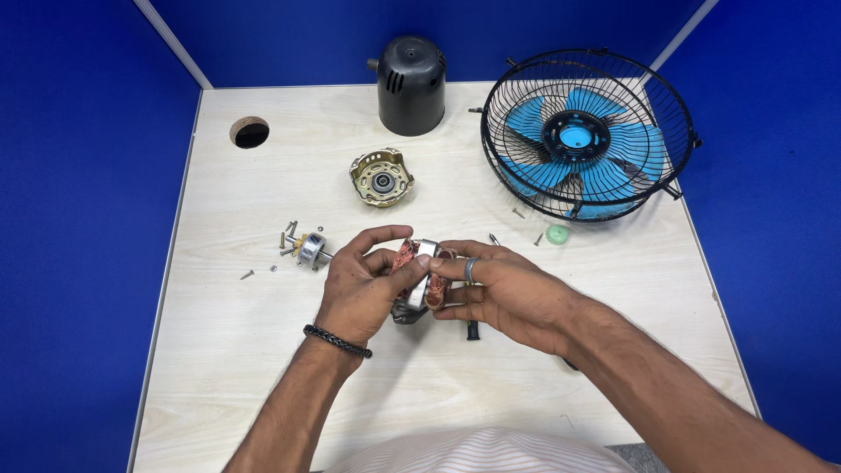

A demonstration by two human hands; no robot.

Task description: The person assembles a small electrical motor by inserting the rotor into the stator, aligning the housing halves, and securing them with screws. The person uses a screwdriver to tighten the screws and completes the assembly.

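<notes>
1. A motor stator (419,278), with copper windings on a metal core, is held above the middle of the tabletop (228,350), nearer its front edge.
2. The left hand (363,285) is closed on the stator's left side, thumb and fingers wrapped round it; the right hand (499,293), wearing a ring, is pinched on its right side, so both grips are shut on the one part.
3. A rotor with shaft (310,250) and loose screws (289,235) are scattered towards the left edge; a brass-coloured end housing (382,178) lies further back.
4. A black motor cover (411,85) and a caged blue fan (585,133) are set along the rear edge.
5. The windings could probably be nicked if squeezed hard, and the screws could be rolled off if knocked by a forearm.
</notes>
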